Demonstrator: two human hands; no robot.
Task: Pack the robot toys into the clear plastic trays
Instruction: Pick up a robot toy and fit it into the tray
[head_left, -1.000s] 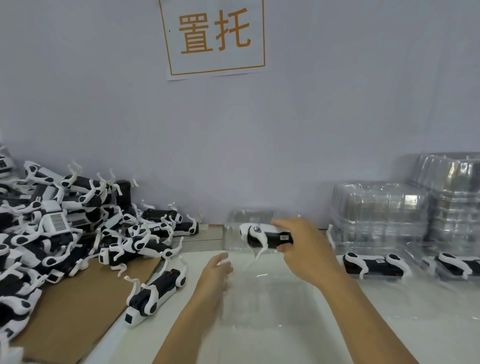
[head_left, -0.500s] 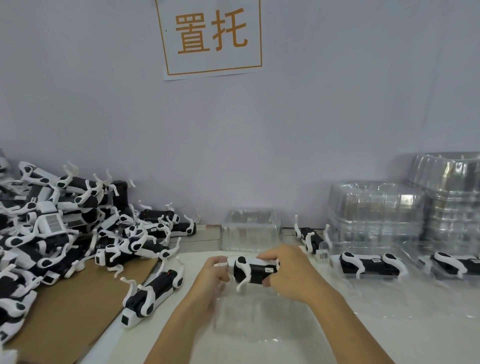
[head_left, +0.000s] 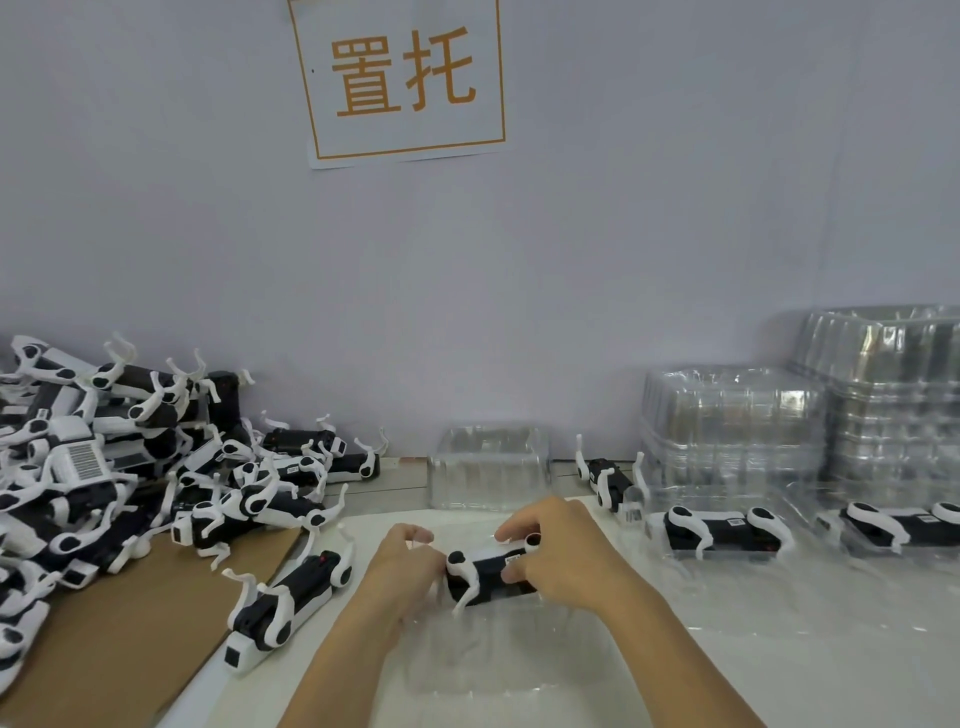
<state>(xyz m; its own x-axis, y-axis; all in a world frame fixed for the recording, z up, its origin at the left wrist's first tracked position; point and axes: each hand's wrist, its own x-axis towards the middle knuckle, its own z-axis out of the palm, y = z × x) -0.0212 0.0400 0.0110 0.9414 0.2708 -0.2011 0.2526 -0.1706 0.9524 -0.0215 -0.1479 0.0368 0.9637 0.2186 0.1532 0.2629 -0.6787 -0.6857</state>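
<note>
A black-and-white robot toy lies on its side between my two hands, low over a clear plastic tray on the white table. My right hand grips the toy's right end with curled fingers and thumb. My left hand holds its left end, fingers curled round a white leg. Another robot toy lies loose just left of my left arm.
A big heap of robot toys covers brown cardboard on the left. Stacks of clear trays stand at the back right, one upturned tray behind my hands. Toys in trays lie to the right.
My right hand brought the toy down and toward me from near the back tray. My left hand came up and took hold of its left end; the toy now sits lower over the tray.
</note>
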